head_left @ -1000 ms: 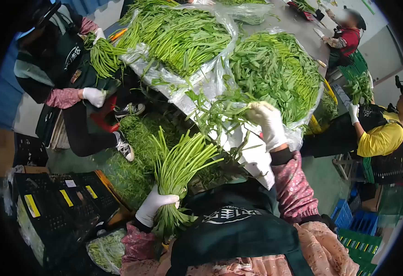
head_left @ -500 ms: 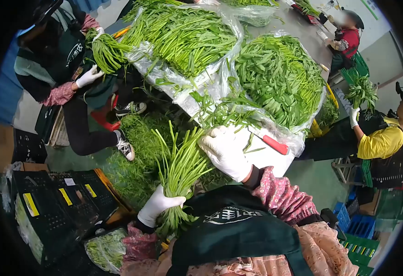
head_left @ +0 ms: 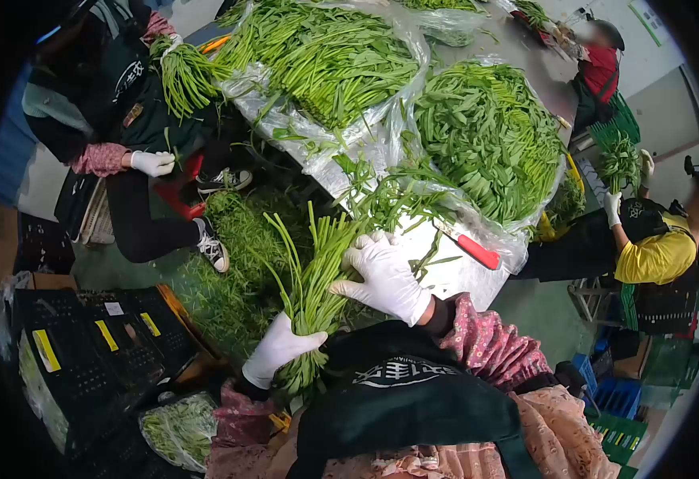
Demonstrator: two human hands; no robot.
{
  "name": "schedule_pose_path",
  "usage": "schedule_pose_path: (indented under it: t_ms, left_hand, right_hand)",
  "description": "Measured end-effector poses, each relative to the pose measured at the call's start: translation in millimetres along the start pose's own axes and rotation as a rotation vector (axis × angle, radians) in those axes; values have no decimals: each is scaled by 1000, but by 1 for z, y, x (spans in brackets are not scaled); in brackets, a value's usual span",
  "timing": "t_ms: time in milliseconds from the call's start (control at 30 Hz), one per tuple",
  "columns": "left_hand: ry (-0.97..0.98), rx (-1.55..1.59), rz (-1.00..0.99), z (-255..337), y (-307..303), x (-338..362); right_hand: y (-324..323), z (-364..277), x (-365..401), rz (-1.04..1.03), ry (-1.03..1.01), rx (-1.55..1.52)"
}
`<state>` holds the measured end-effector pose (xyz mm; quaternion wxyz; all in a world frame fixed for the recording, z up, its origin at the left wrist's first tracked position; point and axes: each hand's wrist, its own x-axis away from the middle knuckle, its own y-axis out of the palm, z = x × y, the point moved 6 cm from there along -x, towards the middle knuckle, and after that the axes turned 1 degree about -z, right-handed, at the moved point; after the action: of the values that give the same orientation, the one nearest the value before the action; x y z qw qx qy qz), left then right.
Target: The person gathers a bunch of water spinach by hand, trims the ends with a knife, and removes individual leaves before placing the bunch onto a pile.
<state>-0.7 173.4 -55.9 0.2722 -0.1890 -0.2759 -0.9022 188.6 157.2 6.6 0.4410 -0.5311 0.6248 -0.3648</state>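
Note:
A bunch of leafy green-stemmed vegetables [head_left: 317, 267] is gripped near its leaves by my white-gloved left hand [head_left: 276, 351], with the stem ends pointing up. My right hand [head_left: 389, 279], also gloved in white, lies against the right side of the stems, thumb and fingers apart. Loose leaves and stems [head_left: 389, 199] lie on the table edge just beyond it. To the right of that hand, a knife with a red handle [head_left: 479, 252] rests on the white tabletop [head_left: 465, 283]; loose greens lie near its blade.
Two big heaps of greens [head_left: 489, 140] [head_left: 333, 60] sit on plastic sheeting. Trimmings [head_left: 245, 239] cover the floor. Black crates [head_left: 118, 339] and a bag of greens [head_left: 180, 427] stand at left. Co-workers handle greens at upper left [head_left: 118, 104] and right [head_left: 657, 251].
My right hand has shifted down and left onto the stems, its thumb now extended. My left hand keeps its grip on the bunch. The left co-worker's lower hand has moved down.

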Motion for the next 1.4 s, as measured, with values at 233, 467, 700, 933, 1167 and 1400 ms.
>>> schedule_pose_path:
  t_ms: [233,467,700,933,1167,1400]
  left_hand:
    - [49,-8,-49,4,1,0]
    - [8,5,13,-13,-23,10]
    - [83,203,-25,-3,-21,7]
    - [85,573,-248,-15,-15,5]
    - [260,924,-384,-24,-17,-4]
    - [209,872,-364,-24,0,-1]
  right_hand:
    - [21,26,13,35,204,-489]
    - [-29,135,10,131,378,521]
    - [-43,82,15,251,299,169]
    - [-68,27,3,545,110,-179]
    - [-42,26,5,381,273,-564]
    - [-44,-24,-11,331,-233,-173]
